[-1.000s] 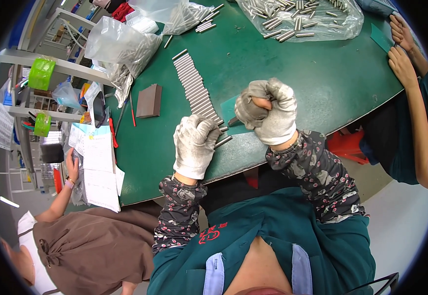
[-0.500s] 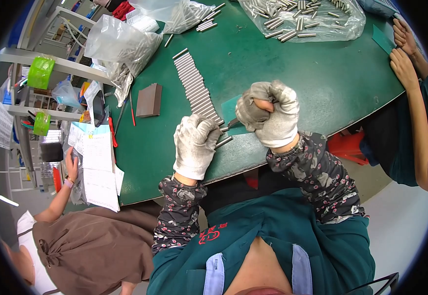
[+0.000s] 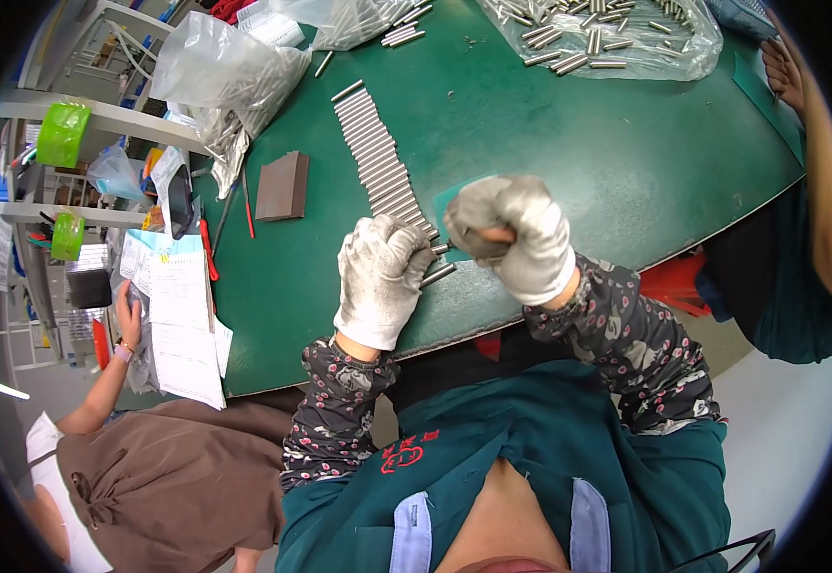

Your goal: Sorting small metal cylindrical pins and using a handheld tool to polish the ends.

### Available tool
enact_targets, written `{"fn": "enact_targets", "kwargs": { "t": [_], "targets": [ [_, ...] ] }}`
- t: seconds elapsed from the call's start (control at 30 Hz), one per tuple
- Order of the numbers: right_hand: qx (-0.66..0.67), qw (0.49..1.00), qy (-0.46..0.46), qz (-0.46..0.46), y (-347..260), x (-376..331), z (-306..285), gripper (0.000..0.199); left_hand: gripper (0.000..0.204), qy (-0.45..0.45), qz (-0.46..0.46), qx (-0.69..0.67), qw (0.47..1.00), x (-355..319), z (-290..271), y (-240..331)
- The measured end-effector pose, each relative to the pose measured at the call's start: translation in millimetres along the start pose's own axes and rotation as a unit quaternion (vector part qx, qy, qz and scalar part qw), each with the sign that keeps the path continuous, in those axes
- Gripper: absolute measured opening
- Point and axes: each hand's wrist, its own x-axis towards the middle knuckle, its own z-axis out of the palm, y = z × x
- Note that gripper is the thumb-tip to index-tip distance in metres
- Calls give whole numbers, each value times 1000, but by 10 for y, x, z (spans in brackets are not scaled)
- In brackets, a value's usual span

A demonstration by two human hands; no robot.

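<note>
My left hand [image 3: 382,277], in a white work glove, is closed at the near end of a long row of short steel pins [image 3: 382,162] on the green table. One steel pin [image 3: 438,275] sticks out from its fingers, and another pin end shows just above. To the right, my right hand [image 3: 516,234], in a dirtied glove, is closed just above the table, slightly blurred. Its fingers wrap around a thin dark-tipped tool, now mostly hidden by the hand. Under it lies a flat teal sheet [image 3: 449,196].
A brown block [image 3: 282,185] sits left of the row. Clear bags of pins [image 3: 234,72] stand at the far left; more pins lie on a plastic bag [image 3: 607,43] at the far right. Papers [image 3: 185,315] and a co-worker's hand [image 3: 129,315] are at left, another person's hand [image 3: 783,72] at right.
My right hand has drawn slightly left and down, and the dark tool tip no longer shows clearly. My left hand stays at the row's end. The view has shifted slightly.
</note>
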Motion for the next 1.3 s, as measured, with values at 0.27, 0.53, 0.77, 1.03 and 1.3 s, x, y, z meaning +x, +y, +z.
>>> {"fn": "enact_targets", "kwargs": {
  "t": [0.27, 0.53, 0.77, 1.03, 1.3],
  "targets": [
    [120, 992, 33, -28, -16, 33, -99, 38, 22, 34, 36, -28, 998, -38, 41, -27],
    [145, 987, -3, -72, -19, 56, -145, 42, 25, 39, 49, -12, 998, -33, 11, -24],
    [22, 995, 68, -65, -100, 138, 90, 32, 21, 31, 48, 17, 998, -26, -5, -30],
    [-226, 968, 24, -110, -213, 272, 164, 15, 17, 25, 17, 7, 1000, -42, 26, -54],
    [90, 995, 50, 9, -188, 229, 107, 35, 17, 26, 23, 0, 999, -30, 0, -33]
  ]
}}
